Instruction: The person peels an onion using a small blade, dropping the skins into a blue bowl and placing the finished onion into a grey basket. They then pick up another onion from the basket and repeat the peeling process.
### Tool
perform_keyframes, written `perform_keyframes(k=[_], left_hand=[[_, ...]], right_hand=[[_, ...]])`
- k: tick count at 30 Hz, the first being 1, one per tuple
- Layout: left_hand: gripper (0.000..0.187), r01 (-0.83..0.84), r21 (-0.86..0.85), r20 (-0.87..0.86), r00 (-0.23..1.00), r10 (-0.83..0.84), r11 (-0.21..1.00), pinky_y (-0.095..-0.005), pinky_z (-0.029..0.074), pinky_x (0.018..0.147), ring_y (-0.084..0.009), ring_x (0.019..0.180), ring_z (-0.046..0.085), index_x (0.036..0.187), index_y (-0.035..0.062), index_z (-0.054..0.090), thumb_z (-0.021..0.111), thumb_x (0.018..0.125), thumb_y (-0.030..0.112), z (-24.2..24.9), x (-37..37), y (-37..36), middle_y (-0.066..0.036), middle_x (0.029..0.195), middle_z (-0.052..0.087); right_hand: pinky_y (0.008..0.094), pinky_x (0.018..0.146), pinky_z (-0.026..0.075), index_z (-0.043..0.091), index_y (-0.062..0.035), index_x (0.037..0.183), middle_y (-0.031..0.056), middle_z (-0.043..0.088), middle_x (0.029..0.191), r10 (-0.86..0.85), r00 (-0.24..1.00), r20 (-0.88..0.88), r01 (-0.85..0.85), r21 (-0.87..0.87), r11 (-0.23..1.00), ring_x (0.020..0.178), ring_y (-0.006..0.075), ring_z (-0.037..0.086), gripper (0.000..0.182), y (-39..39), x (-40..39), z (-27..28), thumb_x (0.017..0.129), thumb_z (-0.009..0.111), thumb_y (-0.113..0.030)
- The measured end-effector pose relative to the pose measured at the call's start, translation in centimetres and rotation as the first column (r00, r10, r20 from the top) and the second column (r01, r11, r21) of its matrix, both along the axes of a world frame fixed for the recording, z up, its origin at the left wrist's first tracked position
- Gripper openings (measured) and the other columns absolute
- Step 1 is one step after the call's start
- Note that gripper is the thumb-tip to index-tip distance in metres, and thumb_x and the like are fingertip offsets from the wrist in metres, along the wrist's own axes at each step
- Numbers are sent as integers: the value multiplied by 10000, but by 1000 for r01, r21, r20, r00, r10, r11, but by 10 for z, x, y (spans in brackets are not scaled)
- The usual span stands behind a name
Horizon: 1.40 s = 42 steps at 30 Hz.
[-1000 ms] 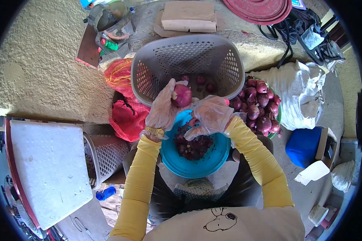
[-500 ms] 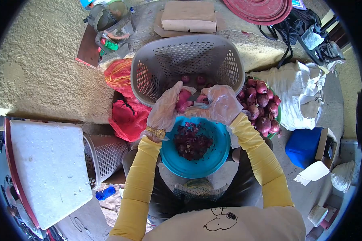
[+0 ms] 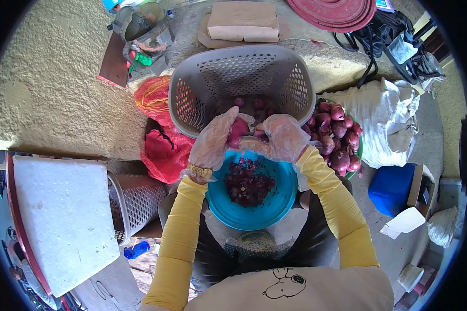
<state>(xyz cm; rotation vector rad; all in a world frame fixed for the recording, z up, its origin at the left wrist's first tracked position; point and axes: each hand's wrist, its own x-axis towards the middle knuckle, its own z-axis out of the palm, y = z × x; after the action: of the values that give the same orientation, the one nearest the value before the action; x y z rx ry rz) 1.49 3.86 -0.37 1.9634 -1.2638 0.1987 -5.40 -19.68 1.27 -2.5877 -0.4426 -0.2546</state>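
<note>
Over the near rim of a grey perforated basket, my left hand in a clear plastic glove is closed around a red onion. Close beside it is my gloved right hand, its fingers curled at the onion's right side. It grips what looks like a small knife, mostly hidden by fingers and glove. Beneath both hands sits a blue basin with a heap of dark red onion skins and scraps. Several peeled-looking onions lie inside the basket.
At right, a green-rimmed container holds many red onions, beside a white sack. A red mesh bag lies left of the basket. A white foam lid, another basket and a blue container stand around me.
The dark blade seen between the hands earlier is now mostly out of sight. My right hand has shifted slightly left and down, and the onion has turned a little.
</note>
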Motion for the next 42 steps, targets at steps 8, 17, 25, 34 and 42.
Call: perform_keyframes(k=[8, 17, 25, 34, 42], left_hand=[[429, -197, -273, -945, 236, -224, 942, -347, 560, 936, -196, 1047, 673, 1276, 0, 632, 552, 1084, 375, 9, -3, -15, -84, 1181, 696], [463, -280, -267, -964, 85, -253, 922, -309, 549, 942, -177, 1040, 670, 1244, -7, 651, 492, 1115, 408, 19, -8, -19, -88, 1173, 687], [663, -15, -61, -225, 974, 1, 998, -363, 567, 956, -281, 1088, 678, 1541, 44, 416, 717, 951, 40, -9, -1, -4, -150, 1259, 664], [826, 1, -70, -37, 999, -4, 998, -387, 572, 949, -293, 1090, 682, 1595, 84, 336, 763, 894, -3, -16, 3, -5, -149, 1237, 672], [375, -65, -158, -190, 981, 35, 985, -335, 552, 947, -212, 1048, 665, 1311, -17, 603, 551, 1101, 289, -19, -5, -11, -112, 1149, 681]], right_hand=[[495, 677, 521, 763, -37, 847, 193, 665, 707, 59, 995, -77, -56, 45, 997, 706, 415, 663, 724, 2, -2, 27, 789, 735, -758], [470, 694, 539, 763, -31, 858, 180, 684, 727, -59, 991, -120, 70, 85, 994, 735, 387, 693, 780, 5, -2, 34, 688, 791, -792], [471, 709, 541, 759, -30, 867, 194, 682, 741, -102, 987, -125, 98, -43, 994, 756, 384, 697, 805, 6, -2, 33, 711, 755, -820], [491, 704, 535, 755, -14, 855, 219, 676, 734, -75, 991, -111, 76, 9, 997, 751, 428, 674, 770, 5, -2, 23, 782, 727, -780], [529, 608, 471, 687, 13, 721, 232, 584, 625, -42, 999, -24, 43, 67, 997, 636, 461, 601, 729, 5, -3, 15, 870, 701, -700]])
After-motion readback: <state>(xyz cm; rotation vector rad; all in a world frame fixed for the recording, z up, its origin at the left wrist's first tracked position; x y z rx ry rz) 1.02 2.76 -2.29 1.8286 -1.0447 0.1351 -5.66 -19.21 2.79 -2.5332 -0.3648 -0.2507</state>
